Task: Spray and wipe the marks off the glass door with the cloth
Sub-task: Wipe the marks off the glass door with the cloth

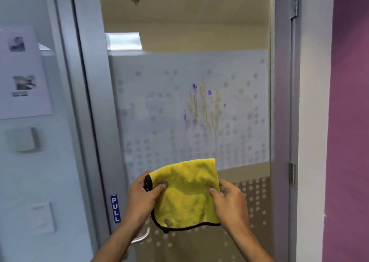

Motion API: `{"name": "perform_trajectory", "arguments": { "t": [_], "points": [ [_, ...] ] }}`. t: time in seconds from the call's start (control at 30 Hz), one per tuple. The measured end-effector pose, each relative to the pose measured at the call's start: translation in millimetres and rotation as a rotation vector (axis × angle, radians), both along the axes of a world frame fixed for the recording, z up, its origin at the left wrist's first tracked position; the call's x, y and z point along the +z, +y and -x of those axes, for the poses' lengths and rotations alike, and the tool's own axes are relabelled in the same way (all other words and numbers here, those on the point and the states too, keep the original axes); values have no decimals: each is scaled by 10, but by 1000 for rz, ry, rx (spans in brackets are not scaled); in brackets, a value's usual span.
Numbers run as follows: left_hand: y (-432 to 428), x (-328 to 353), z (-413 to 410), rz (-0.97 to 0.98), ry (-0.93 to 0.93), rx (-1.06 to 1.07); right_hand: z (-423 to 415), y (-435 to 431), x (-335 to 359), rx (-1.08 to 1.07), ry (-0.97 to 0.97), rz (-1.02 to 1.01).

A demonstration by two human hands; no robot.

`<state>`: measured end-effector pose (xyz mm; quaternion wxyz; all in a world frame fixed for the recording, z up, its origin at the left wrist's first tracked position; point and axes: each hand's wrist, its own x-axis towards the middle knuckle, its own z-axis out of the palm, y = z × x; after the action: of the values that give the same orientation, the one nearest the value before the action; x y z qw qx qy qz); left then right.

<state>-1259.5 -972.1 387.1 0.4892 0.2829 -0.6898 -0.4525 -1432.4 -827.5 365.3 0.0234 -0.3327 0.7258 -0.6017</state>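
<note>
A glass door (pixel 229 32) with a frosted dotted band stands in front of me. Purple and yellowish marks (pixel 203 106) streak the middle of the frosted band. A folded yellow cloth (pixel 185 194) with a black hem is held up below the marks, in front of the glass. My left hand (pixel 143 192) pinches its left edge with the thumb on the front. My right hand (pixel 229 200) pinches its right edge the same way. No spray bottle is in view.
A metal lever handle (pixel 140 238) sits under my left forearm, beside a blue PULL sign (pixel 115 209) on the grey door frame (pixel 89 82). A paper notice (pixel 22 72) and wall switches (pixel 22 140) are on the left wall. A purple wall (pixel 349 122) is at right.
</note>
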Motion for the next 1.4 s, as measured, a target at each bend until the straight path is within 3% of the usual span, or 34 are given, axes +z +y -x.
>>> {"name": "perform_trajectory", "arguments": {
  "t": [0.17,0.57,0.77,0.9,1.03,1.13,1.4],
  "points": [
    [-622,162,517,183,-102,136,368,-622,18,38,-208,222],
    [-1653,284,1377,533,-209,321,921,-2010,1,-182,-322,445],
    [-1698,172,1595,627,-260,382,795,-2443,-143,-274,-182,477],
    [-1701,118,1633,689,-260,443,581,-2728,-267,-383,75,316],
    [-1835,101,1576,873,-193,505,563,-3024,-358,-456,190,266],
    [-1967,150,1476,1047,-167,541,586,-3167,-401,-494,229,276],
    [-2283,741,1452,1176,-39,666,617,-3361,-303,-590,199,314]
  ]
}}
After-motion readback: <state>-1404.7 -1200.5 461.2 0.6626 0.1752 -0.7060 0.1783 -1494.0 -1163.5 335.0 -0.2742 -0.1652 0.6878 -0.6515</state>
